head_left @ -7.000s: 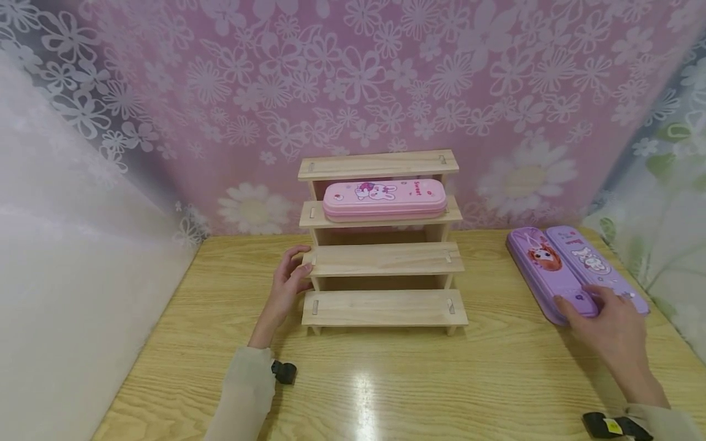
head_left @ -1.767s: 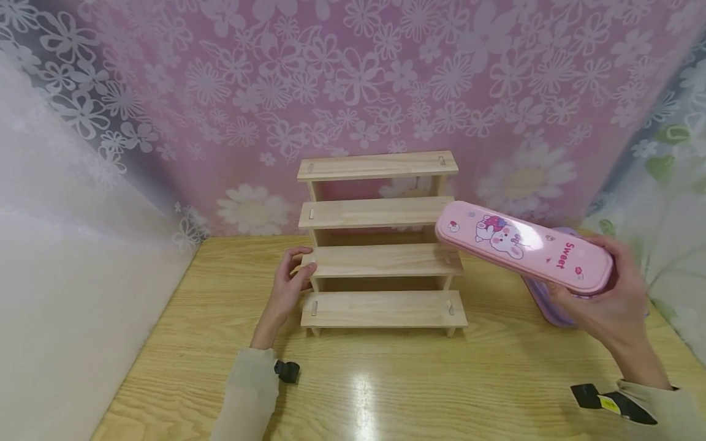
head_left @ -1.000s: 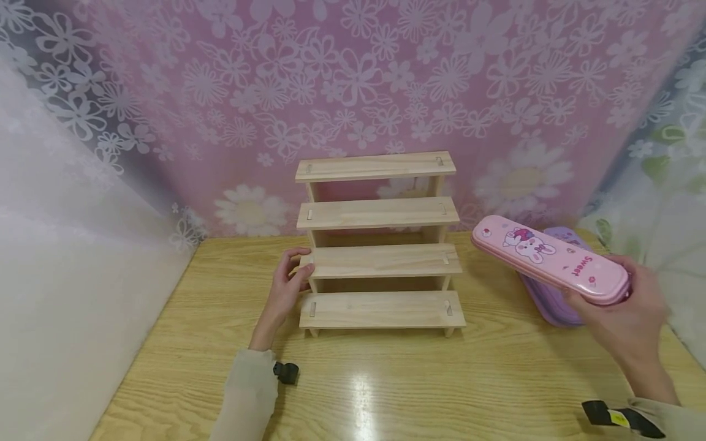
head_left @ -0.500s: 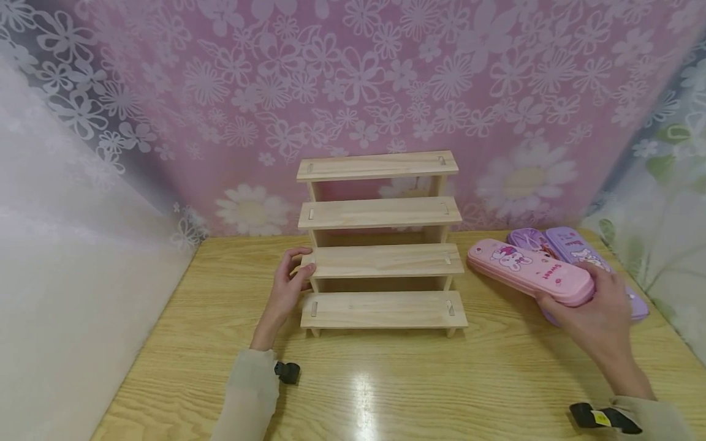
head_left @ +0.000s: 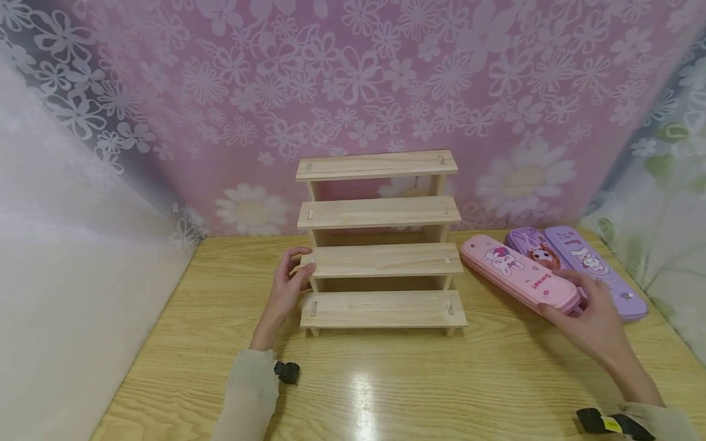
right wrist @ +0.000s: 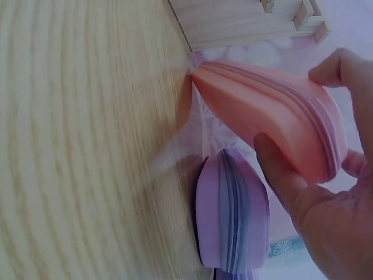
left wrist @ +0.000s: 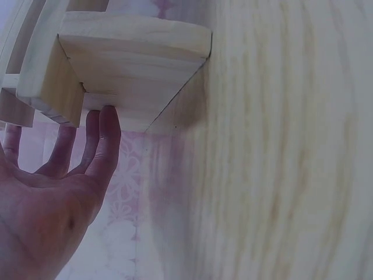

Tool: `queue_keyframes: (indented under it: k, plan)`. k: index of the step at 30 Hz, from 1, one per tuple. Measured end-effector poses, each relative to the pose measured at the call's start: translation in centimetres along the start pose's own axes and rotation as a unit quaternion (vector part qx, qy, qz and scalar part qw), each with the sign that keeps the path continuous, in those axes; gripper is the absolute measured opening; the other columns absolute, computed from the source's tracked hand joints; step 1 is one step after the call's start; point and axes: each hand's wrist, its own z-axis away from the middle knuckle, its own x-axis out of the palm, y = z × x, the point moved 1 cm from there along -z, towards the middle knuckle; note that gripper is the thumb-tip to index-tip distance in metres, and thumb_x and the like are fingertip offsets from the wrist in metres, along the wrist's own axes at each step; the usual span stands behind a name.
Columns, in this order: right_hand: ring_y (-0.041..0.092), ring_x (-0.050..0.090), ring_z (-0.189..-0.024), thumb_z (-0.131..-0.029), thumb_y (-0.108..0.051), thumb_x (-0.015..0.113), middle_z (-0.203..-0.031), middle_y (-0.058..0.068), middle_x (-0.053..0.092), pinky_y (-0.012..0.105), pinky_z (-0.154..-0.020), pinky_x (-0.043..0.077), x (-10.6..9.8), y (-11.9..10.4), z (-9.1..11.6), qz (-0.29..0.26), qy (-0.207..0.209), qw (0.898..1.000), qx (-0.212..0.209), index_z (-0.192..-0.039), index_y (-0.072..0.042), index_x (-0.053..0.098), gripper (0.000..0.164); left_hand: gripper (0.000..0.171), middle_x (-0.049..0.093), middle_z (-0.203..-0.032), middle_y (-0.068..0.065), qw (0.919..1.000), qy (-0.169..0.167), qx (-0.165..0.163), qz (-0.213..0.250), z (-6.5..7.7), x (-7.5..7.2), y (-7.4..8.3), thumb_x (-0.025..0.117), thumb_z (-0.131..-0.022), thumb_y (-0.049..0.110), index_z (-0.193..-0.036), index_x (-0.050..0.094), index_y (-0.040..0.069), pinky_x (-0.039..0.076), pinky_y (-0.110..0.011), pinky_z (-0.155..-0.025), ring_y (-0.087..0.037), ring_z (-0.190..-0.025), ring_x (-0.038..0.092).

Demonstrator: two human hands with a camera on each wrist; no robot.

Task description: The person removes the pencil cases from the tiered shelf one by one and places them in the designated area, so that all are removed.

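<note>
My right hand (head_left: 595, 318) grips the near end of a pink pencil case (head_left: 515, 272) with a bunny picture and the word "Sweet". In the right wrist view this pencil case (right wrist: 256, 111) slants: its far end is down at the table while the held end is raised. Just to its right lie two purple pencil cases, one with a girl's picture (head_left: 543, 256), partly covered, the other with a white character (head_left: 592, 263). At the left side of a stepped wooden shelf (head_left: 380, 260), my left hand (head_left: 287, 288) holds a middle step, its thumb on the edge.
The shelf has several steps with nothing on them. It stands on a wood-grain table (head_left: 353, 380) before a pink floral curtain (head_left: 358, 92). A white curtain (head_left: 72, 275) borders the left side and a leafy sheer one (head_left: 662, 202) the right.
The pink pencil case has left the second step from the top, moved right in my right hand and come down to the left of the purple ones. My left hand stays on the shelf.
</note>
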Motion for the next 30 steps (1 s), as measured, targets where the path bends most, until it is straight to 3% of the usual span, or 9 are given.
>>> queue_keyframes:
  k: [1,4,6,10,13,16,21,30]
  plan:
    - [-0.002,0.038,-0.100,-0.082,-0.017,0.084,-0.123,0.022,0.043,0.011,-0.077,0.034,0.0,0.0,0.1,-0.001,-0.009,1.000,0.002,-0.139,-0.004,0.052,0.067,0.035,0.057,-0.130,-0.016,1.0000,0.001,-0.001,0.000,0.0,0.0,0.0,0.060,-0.102,0.015,-0.136,0.053,0.011,0.061,-0.039,-0.079,-0.024,-0.105,0.062]
    - [0.001,0.045,-0.100,-0.083,-0.020,0.085,-0.122,0.022,0.042,0.001,-0.071,0.037,-0.1,-0.1,0.3,-0.003,-0.028,1.000,0.011,-0.141,-0.003,0.051,0.070,0.035,0.058,-0.128,-0.016,1.0000,0.001,0.001,0.001,0.0,0.0,0.0,0.060,-0.102,0.015,-0.136,0.053,0.012,0.061,-0.038,-0.078,-0.022,-0.103,0.063]
    - [0.001,0.049,-0.097,-0.081,-0.024,0.088,-0.120,0.023,0.044,0.002,-0.069,0.039,0.0,-0.2,0.3,0.006,-0.027,1.000,0.014,-0.139,-0.004,0.053,0.071,0.035,0.057,-0.128,-0.016,1.0000,-0.001,0.003,-0.001,0.0,-0.1,-0.1,0.060,-0.102,0.016,-0.136,0.053,0.012,0.061,-0.039,-0.078,-0.022,-0.103,0.063]
    - [-0.013,0.039,-0.088,-0.074,-0.030,0.092,-0.111,0.020,0.053,0.010,-0.066,0.038,0.3,-0.5,0.3,0.033,0.002,0.999,-0.002,-0.130,-0.004,0.060,0.070,0.035,0.057,-0.129,-0.016,1.0000,-0.005,0.005,-0.003,0.0,0.0,0.0,0.060,-0.103,0.017,-0.136,0.052,0.012,0.061,-0.040,-0.079,-0.022,-0.103,0.063]
    - [-0.016,0.037,-0.083,-0.070,-0.032,0.094,-0.105,0.022,0.061,0.016,-0.065,0.035,0.7,-0.8,0.2,0.050,0.020,0.998,-0.012,-0.124,-0.003,0.062,0.069,0.035,0.057,-0.129,-0.015,0.9999,-0.007,0.005,-0.006,0.1,0.0,0.0,0.060,-0.103,0.018,-0.137,0.052,0.013,0.060,-0.039,-0.079,-0.023,-0.105,0.061]
    - [-0.005,0.049,-0.081,-0.071,-0.037,0.093,-0.102,0.023,0.065,0.018,-0.063,0.035,1.3,-1.1,0.3,0.065,0.017,0.998,0.007,-0.123,-0.001,0.060,0.071,0.035,0.057,-0.129,-0.015,0.9999,-0.007,0.004,-0.007,0.1,0.0,0.0,0.059,-0.103,0.018,-0.137,0.052,0.013,0.060,-0.038,-0.079,-0.023,-0.105,0.061]
    - [0.024,0.054,-0.080,-0.076,-0.046,0.088,-0.097,0.021,0.064,0.022,-0.058,0.035,2.5,-1.4,1.0,0.092,-0.006,0.995,0.049,-0.126,0.002,0.055,0.077,0.035,0.056,-0.129,-0.015,0.9999,-0.009,0.008,-0.003,0.1,0.2,0.1,0.059,-0.103,0.018,-0.137,0.052,0.012,0.060,-0.038,-0.078,-0.023,-0.105,0.061]
    - [0.023,0.057,-0.075,-0.074,-0.048,0.089,-0.093,0.023,0.067,0.022,-0.057,0.035,3.1,-1.5,1.7,0.103,0.019,0.993,0.045,-0.124,0.003,0.058,0.077,0.034,0.056,-0.127,-0.014,0.9999,-0.007,0.010,-0.003,0.0,0.1,-0.3,0.058,-0.104,0.017,-0.137,0.052,0.011,0.061,-0.040,-0.079,-0.020,-0.103,0.062]
